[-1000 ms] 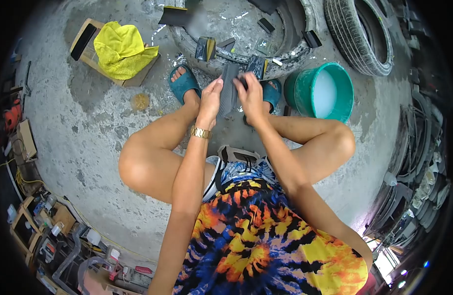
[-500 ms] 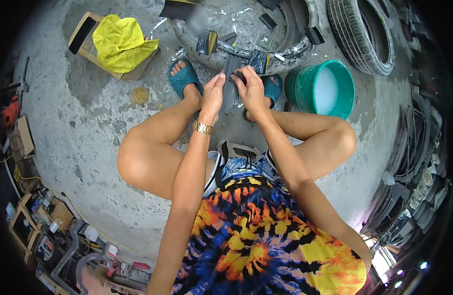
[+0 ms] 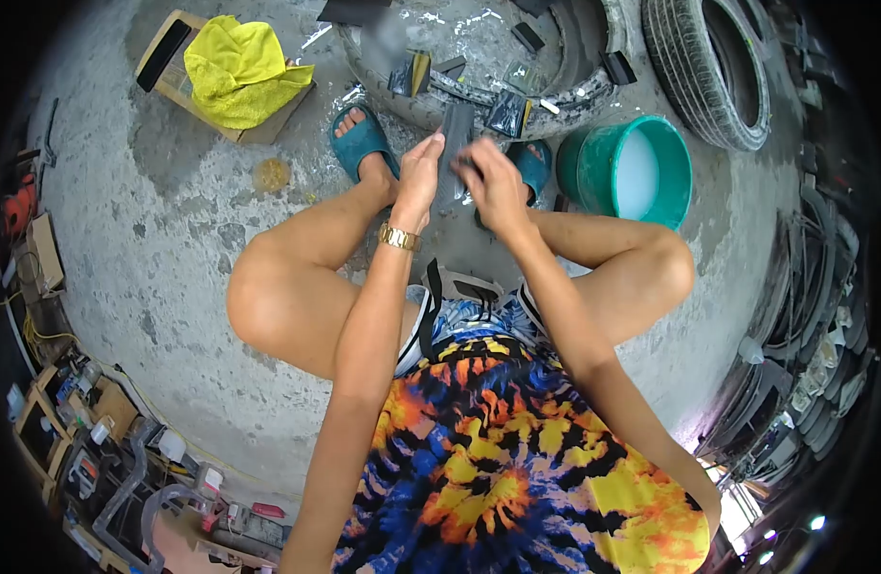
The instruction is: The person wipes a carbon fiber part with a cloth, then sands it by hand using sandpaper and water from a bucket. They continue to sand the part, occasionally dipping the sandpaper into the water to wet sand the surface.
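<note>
My left hand [image 3: 421, 176], with a gold watch at the wrist, is closed on the left edge of a long dark grey strip [image 3: 457, 129]. The strip stands out between my hands toward the tire lying in front of me. My right hand [image 3: 493, 184] is beside the strip's right side with its fingers bent; they are smeared by motion, and whether they hold anything is hidden. Two dark pieces with yellowish edges, a left one [image 3: 409, 74] and a right one [image 3: 508, 113], rest on the rim of the lying tire [image 3: 579, 113].
A green bucket [image 3: 586, 172] with whitish liquid stands at the right, below an upright-looking tire [image 3: 684, 72]. A yellow cloth [image 3: 237, 77] lies on a box at the upper left. Clutter fills the lower left; dark parts are stacked along the right.
My right hand has shifted slightly right and down, away from the strip, and its fingers have blurred. The view has moved a little.
</note>
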The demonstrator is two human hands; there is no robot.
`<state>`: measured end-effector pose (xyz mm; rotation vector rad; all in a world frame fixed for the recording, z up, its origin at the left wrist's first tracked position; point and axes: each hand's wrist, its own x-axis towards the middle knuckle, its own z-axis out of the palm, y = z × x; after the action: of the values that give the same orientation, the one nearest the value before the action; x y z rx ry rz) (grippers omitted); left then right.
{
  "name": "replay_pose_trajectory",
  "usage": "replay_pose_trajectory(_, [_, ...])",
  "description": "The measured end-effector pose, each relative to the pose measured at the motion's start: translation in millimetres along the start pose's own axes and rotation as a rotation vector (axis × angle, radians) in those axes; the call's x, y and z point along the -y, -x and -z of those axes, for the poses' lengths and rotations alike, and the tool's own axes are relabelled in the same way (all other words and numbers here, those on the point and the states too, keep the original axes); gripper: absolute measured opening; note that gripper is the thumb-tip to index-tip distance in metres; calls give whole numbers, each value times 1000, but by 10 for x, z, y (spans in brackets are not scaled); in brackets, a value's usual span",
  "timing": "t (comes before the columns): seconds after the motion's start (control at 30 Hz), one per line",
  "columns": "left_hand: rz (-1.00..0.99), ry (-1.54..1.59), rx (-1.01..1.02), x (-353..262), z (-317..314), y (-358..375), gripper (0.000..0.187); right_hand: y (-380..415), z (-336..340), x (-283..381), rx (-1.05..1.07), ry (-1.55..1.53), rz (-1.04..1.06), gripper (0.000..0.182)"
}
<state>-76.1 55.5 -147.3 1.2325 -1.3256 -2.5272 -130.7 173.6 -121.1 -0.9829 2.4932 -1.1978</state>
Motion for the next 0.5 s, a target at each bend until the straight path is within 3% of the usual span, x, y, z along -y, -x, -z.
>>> replay_pose_trajectory(0.17, [9,48,13,-40,-15,-34,37,248,12,119,23,-49,39,18])
replay_pose_trajectory(0.33, [-28,-36,2,55,23,-65,39,-107,-87,-112,-24,49,12,16])
replay_pose_trajectory(0.5, [-16,-16,11,-5,16,-75,40,105,-20,4,-20,-70,32,16])
